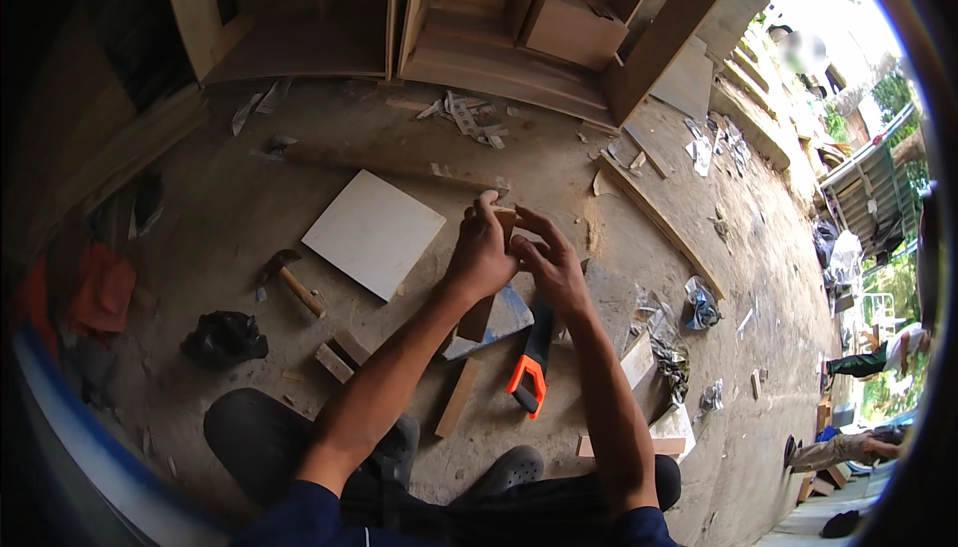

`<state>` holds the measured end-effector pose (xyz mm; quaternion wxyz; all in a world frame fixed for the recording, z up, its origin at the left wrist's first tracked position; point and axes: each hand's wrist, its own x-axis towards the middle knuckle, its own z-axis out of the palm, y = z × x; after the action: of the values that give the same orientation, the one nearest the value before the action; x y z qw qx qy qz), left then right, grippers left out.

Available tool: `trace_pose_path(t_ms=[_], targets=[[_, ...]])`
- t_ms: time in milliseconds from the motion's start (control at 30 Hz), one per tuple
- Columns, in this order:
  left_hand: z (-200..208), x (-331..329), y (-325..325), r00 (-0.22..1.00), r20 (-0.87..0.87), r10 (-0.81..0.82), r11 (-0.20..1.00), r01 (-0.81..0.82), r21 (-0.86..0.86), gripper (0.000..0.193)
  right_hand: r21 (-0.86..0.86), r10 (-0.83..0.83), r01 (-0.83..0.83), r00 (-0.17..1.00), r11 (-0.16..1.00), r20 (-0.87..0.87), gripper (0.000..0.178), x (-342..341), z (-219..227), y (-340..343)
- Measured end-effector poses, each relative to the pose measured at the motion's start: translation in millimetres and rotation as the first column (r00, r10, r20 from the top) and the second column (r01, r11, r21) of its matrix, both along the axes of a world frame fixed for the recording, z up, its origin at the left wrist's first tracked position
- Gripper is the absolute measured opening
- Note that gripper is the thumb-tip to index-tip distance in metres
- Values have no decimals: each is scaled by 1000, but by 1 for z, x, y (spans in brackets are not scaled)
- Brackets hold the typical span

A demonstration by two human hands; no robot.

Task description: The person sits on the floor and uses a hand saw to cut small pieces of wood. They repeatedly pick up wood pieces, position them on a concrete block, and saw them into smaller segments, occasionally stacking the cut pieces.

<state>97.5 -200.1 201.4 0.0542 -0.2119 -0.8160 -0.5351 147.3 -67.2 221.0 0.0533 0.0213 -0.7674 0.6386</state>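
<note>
In front of me my left hand [483,250] is closed around a short brown piece of wood [507,222], thumb and fingers near its upper end. My right hand [553,266] closes on the same piece from the right with bent fingers. Below my left wrist a brown length of wood [475,319] shows; whether it belongs to the held piece I cannot tell. Under my right forearm lies a handsaw [529,372] with an orange and black handle, its blade partly hidden. Beside it is a blue-stained board [511,313].
A white square board [374,235], a hammer [297,282] and a black plastic bag [226,338] lie to the left. Wood offcuts [457,399] and a long strip [664,226] are on the floor. Wooden cabinets [509,58] stand ahead. People [843,452] are far right.
</note>
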Motion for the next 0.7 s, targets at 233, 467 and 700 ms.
trace_pose_path(t_ms=[233, 467, 700], targets=[[39, -67, -3, 978, 208, -14, 986, 48, -161, 79, -528, 255, -23, 893, 849, 371, 61, -23, -12, 10], [-7, -128, -112, 885, 462, -62, 945, 202, -259, 76, -101, 127, -86, 848, 991, 514, 50, -49, -25, -91], [-126, -136, -243, 817, 518, 253, 778, 147, -611, 67, 719, -64, -356, 872, 597, 485, 51, -40, -102, -127]])
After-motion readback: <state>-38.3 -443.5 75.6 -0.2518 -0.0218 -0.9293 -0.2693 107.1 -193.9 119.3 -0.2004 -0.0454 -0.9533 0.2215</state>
